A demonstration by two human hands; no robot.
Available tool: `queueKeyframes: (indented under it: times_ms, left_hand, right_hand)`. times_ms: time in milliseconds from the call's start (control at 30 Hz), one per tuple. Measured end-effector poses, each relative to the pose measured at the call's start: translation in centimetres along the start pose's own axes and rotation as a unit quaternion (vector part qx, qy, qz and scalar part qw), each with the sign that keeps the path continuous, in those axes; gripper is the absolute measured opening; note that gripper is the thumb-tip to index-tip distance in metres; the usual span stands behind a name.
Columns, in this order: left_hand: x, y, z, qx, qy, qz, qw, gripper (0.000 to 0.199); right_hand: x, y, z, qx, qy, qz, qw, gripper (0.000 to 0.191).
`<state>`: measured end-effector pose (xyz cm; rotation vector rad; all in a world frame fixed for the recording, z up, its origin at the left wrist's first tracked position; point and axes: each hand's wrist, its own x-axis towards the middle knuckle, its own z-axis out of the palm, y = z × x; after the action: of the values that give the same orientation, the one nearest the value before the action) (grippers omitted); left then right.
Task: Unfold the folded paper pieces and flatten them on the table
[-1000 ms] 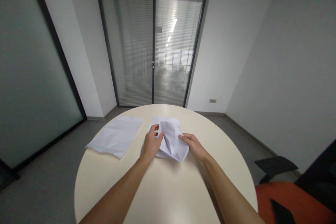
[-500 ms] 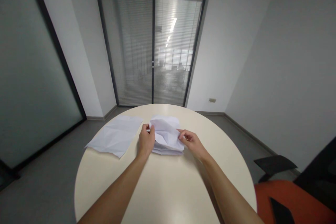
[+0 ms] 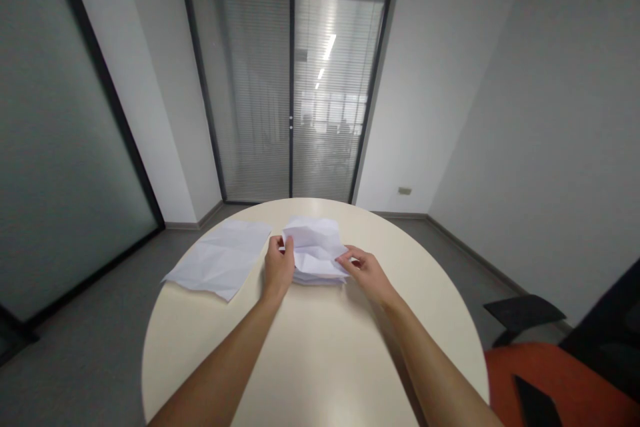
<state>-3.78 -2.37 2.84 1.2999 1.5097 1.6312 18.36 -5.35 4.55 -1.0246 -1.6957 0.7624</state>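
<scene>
Crumpled white paper [image 3: 316,250] lies between my hands near the far side of the table, creased and in layers. My left hand [image 3: 279,267] is closed on its left edge, thumb on top and fingers beneath. At the right edge, my right hand [image 3: 363,270] pinches the paper between thumb and fingertips. To the left of my left hand, a separate creased white sheet [image 3: 220,257] lies spread out, its left corner at the table's rim.
The round cream table [image 3: 305,347] fills the lower middle. A chair with a red seat [image 3: 560,380] and black armrest [image 3: 525,310] stands at the right. Beyond the table is a glass door with blinds [image 3: 290,93].
The front layers of the paper have moved up and away from me, and its top surface looks flatter. Both hands keep their hold with slight shifts. The left sheet has not moved.
</scene>
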Motion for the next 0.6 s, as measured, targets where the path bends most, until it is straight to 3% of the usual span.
queueKeyframes:
  times_ms: [133, 267, 500, 600]
  left_hand:
    - [0.2, -0.7, 0.2, -0.066, -0.038, -0.097, 0.992, 0.024]
    - [0.2, -0.9, 0.4, -0.150, -0.066, -0.178, 0.970, 0.021]
    - [0.1, 0.5, 0.3, -0.273, -0.030, -0.221, 0.936, 0.019]
    - [0.0, 1.2, 0.1, -0.310, -0.045, -0.255, 0.915, 0.019]
  right_hand:
    - [0.2, -0.2, -0.4, 0.078, 0.059, -0.022, 0.995, 0.036]
    - [0.4, 0.0, -0.7, 0.090, 0.096, -0.011, 0.991, 0.039]
    - [0.3, 0.1, -0.8, 0.079, 0.101, -0.014, 0.992, 0.037]
    - [0.2, -0.3, -1.0, 0.106, 0.104, 0.012, 0.989, 0.037]
